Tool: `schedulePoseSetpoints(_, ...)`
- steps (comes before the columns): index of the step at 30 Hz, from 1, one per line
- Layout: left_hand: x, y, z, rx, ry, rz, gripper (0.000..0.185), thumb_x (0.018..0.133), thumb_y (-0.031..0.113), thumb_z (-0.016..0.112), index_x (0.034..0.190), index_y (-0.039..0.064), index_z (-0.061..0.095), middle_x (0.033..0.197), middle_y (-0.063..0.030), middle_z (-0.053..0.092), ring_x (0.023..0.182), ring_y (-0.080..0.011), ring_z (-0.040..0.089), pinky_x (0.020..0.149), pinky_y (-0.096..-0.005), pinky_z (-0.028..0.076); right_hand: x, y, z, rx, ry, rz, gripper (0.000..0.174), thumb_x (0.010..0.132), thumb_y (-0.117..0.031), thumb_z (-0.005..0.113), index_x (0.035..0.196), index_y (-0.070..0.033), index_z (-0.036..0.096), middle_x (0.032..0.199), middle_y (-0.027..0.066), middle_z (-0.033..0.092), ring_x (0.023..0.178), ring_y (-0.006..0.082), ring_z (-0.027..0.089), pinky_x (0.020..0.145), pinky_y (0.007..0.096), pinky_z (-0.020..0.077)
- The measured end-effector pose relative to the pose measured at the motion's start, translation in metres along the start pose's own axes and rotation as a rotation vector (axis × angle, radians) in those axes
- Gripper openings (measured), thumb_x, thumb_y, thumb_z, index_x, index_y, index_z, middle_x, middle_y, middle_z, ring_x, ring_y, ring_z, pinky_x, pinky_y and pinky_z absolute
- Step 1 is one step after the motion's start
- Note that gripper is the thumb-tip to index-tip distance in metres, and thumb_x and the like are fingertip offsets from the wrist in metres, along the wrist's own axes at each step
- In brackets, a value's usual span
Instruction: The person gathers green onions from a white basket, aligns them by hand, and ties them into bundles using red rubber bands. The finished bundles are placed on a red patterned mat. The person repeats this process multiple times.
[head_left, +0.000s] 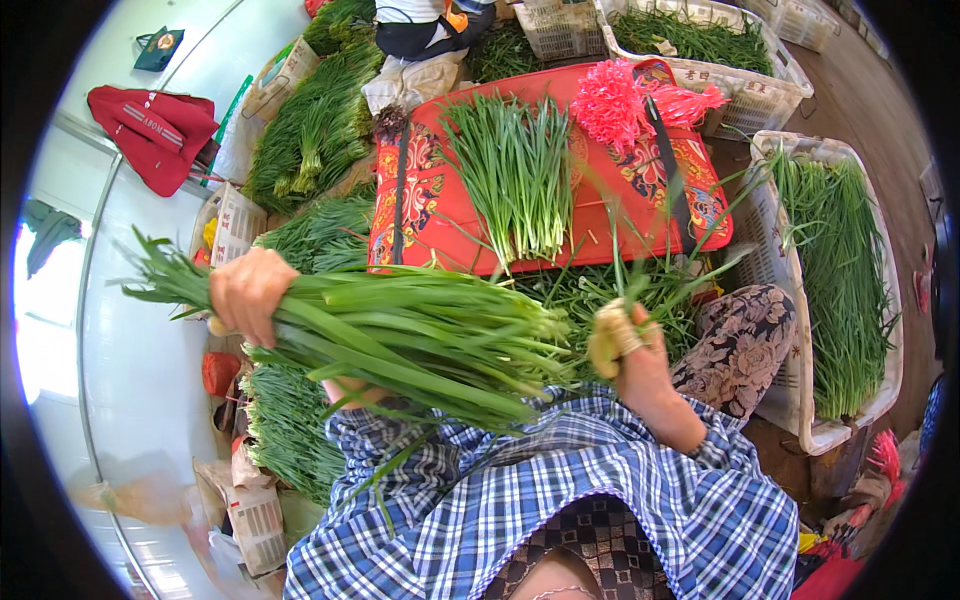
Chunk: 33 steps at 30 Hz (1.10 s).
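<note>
My left hand (253, 296) is closed around the leafy end of a large bunch of green garlic chives (420, 330), held sideways before my body with the pale stem ends to the right. To the right of those ends is my right hand (626, 341), its fingers wrapped in yellowish tape and pinching a few loose chive leaves (616, 255). Beyond both hands, a smaller pile of chives (517, 172) lies on a red patterned padded cloth (465, 232), beside a bundle of pink plastic strings (615, 105).
A white plastic crate (806, 427) of chives stands at the right, another crate (787, 82) at the back right. Heaps of chives (292, 427) lie at the left, and loose leaves (675, 300) beyond my right hand. Another person (420, 34) is at the top.
</note>
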<state>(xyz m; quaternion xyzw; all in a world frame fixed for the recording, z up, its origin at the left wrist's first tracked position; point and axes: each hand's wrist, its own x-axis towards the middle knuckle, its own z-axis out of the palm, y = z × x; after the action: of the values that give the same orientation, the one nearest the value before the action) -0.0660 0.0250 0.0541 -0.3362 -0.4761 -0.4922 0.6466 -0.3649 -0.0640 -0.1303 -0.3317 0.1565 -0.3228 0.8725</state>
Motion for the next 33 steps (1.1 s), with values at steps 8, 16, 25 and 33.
schedulePoseSetpoints(8, 0.010, 0.022, 0.012, 0.127, -0.085, -0.004, 0.017, 0.074, 0.002, 0.063, 0.062, 0.004, 0.052, 0.050, -0.0108, 0.057, 0.041, -0.0192, 0.054, 0.056, -0.0251, 0.042, 0.005, -0.019, -0.017, -1.291, -0.547, 0.180, 0.087, 0.078, -0.048, 0.067, 0.140, -0.001, 0.027, 0.127, 0.0276, 0.045, 0.122, 0.0380, 0.043, 0.101, 0.0409, 0.0357)
schedulePoseSetpoints(16, 0.011, 0.010, 0.018, 0.062, -0.042, 0.118, 0.016, 0.073, 0.000, 0.066, 0.063, 0.000, 0.053, 0.050, -0.0134, 0.055, 0.040, -0.0200, 0.054, 0.041, -0.0278, 0.045, 0.004, 0.006, 0.007, -1.535, -0.305, 0.110, 0.021, 0.086, -0.022, 0.061, 0.085, -0.002, 0.052, 0.075, 0.0143, 0.057, 0.066, 0.0324, 0.059, 0.056, 0.0426, 0.0457)
schedulePoseSetpoints(25, 0.003, 0.000, 0.020, 0.125, -0.053, 0.002, 0.017, 0.074, 0.001, 0.064, 0.061, 0.005, 0.052, 0.047, -0.0081, 0.054, 0.038, -0.0157, 0.052, 0.054, -0.0258, 0.039, 0.030, -0.011, 0.023, -0.414, -0.176, 0.340, 0.041, 0.085, -0.029, 0.064, 0.114, -0.001, 0.057, 0.107, 0.0090, 0.062, 0.105, 0.0162, 0.054, 0.093, 0.0321, 0.0397)
schedulePoseSetpoints(33, -0.003, -0.003, 0.010, 0.103, -0.047, -0.011, 0.014, 0.073, 0.004, 0.065, 0.064, 0.002, 0.055, 0.050, -0.0101, 0.057, 0.040, -0.0192, 0.054, 0.052, -0.0303, 0.045, 0.031, -0.008, 0.047, 0.012, -0.155, 0.308, 0.058, 0.078, -0.008, 0.070, 0.128, -0.003, 0.041, 0.111, 0.0099, 0.059, 0.102, 0.0169, 0.056, 0.090, 0.0323, 0.0434)
